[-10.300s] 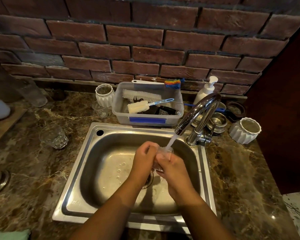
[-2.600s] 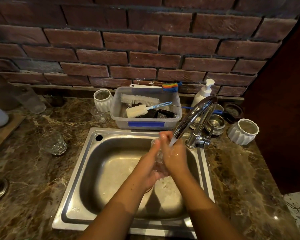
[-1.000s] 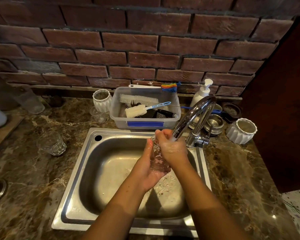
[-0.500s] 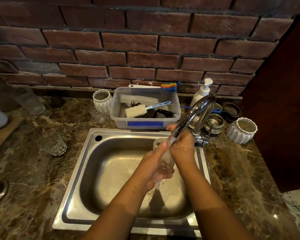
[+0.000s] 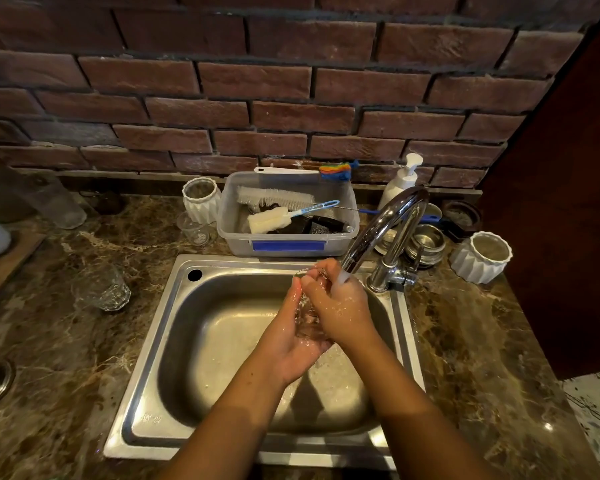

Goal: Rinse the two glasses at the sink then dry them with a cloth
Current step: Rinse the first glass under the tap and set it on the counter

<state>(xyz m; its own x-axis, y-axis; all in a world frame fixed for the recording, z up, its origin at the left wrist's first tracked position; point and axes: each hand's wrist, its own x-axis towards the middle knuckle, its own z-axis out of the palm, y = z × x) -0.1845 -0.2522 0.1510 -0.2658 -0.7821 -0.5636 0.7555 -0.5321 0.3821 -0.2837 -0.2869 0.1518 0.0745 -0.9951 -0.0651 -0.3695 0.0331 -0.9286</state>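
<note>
Over the sink (image 5: 187, 271) both hands are wrapped round one clear glass (image 5: 307, 318), which is held tilted, its mouth pointing away towards the back rim. The left hand (image 5: 291, 341) cups it from below and from the left, palm up, its fingers (image 5: 296, 294) curled up along the side. The right hand (image 5: 342, 308) comes over from the other side, its fingers (image 5: 310, 284) bent round the upper part near the rim. So both hands are closed on the glass, and little of it shows between them. I cannot tell where either thumb lies.

Water (image 5: 342, 277) runs from the tap (image 5: 378, 230) and lands on the knuckles of the right hand, just beside the mouth of the glass. Both hands are wet and shining.

The other glass (image 5: 101, 287) stands upright on the counter (image 5: 66, 341), left of the sink and well apart from the hands; nothing touches it.

Behind the sink sits a plastic tub (image 5: 288, 245) of brushes, with a white pot (image 5: 201, 199) to its left and a soap bottle (image 5: 400, 181) to its right.
</note>
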